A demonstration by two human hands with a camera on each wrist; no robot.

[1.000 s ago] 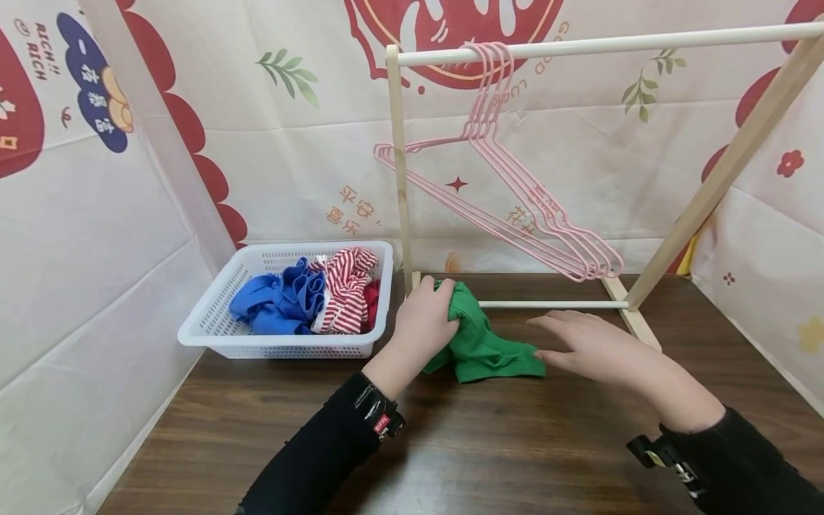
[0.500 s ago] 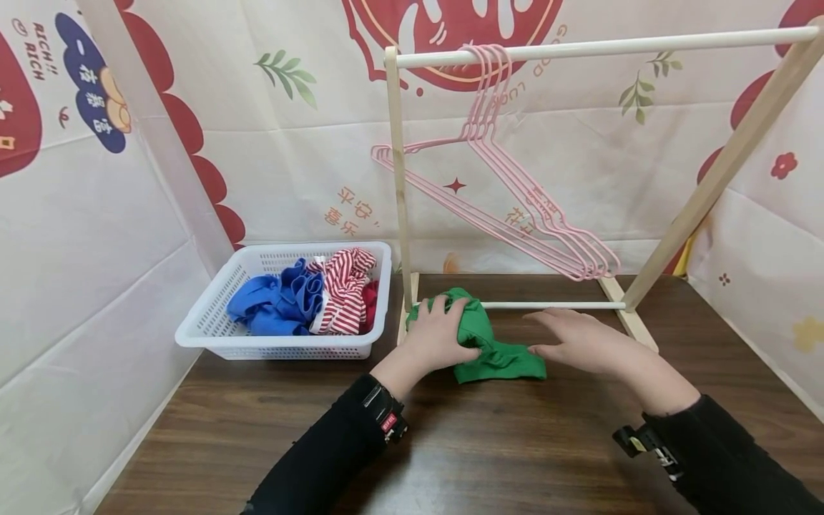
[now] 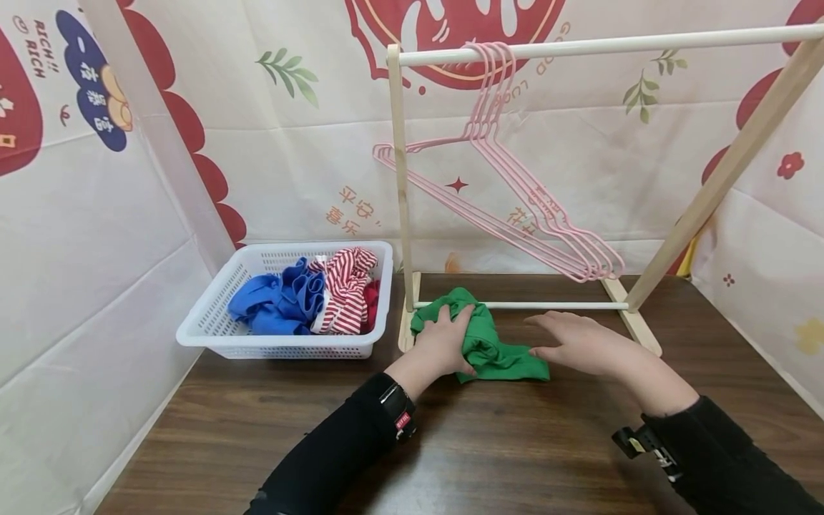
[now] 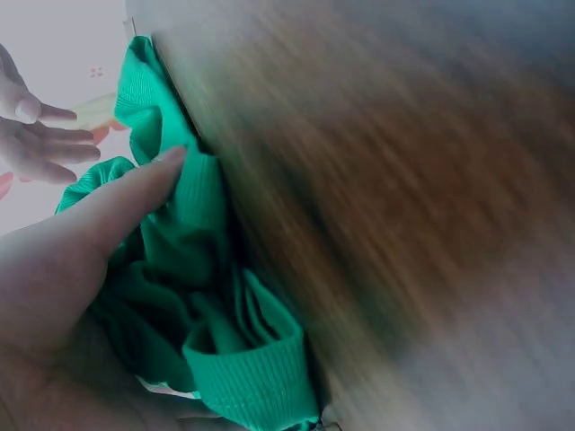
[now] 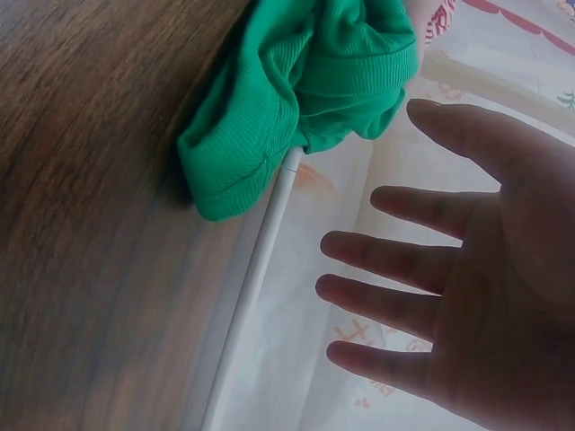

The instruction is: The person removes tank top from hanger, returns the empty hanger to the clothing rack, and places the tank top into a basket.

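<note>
A crumpled green garment [image 3: 479, 332] with ribbed edges lies on the table at the foot of the rack. My left hand [image 3: 443, 345] rests on its near left side, fingers spread over the cloth. In the left wrist view the thumb lies straight along the green fabric [image 4: 207, 211], and the other fingers are mostly hidden. My right hand [image 3: 582, 343] hovers just right of the garment's flat end, palm turned inward. The right wrist view shows that hand's fingers [image 5: 395, 260] straight and apart, with nothing in them.
A white basket [image 3: 277, 347] at left holds a blue garment [image 3: 277, 300], a red-and-white striped one [image 3: 347, 290] and something red. Several pink hangers [image 3: 515, 193] hang from the white rail [image 3: 611, 43] of a wooden rack [image 3: 727, 172] behind the hands.
My left hand has lowered the lifted part of the green garment, loosened its fingers and slid slightly nearer and to the right. The right hand has stayed almost in place.
</note>
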